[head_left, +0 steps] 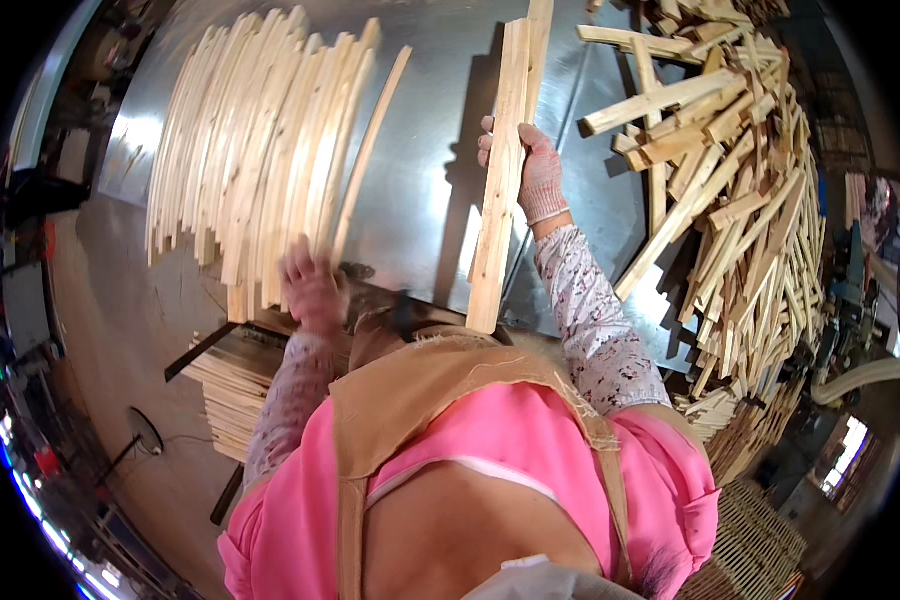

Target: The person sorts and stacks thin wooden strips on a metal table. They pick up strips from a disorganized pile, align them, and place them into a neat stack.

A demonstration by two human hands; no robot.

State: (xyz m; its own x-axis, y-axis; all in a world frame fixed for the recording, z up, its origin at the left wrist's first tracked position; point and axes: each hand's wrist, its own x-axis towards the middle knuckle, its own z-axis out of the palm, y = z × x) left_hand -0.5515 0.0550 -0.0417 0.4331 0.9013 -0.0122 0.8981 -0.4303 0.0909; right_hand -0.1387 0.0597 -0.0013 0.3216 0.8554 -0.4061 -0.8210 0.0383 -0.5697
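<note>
My right hand, in a speckled work glove, grips a long pale wooden slat that stands on edge across the shiny metal table. The slat runs from the table's near edge toward the far side. My left hand, also gloved and blurred, hovers at the near ends of a fanned row of thin wooden strips lying on the left of the table. Whether it holds a strip is unclear.
A big loose heap of short wooden offcuts covers the table's right side and spills down. Stacked strips lie below the table's near left edge. A woven basket sits at lower right. Concrete floor lies to the left.
</note>
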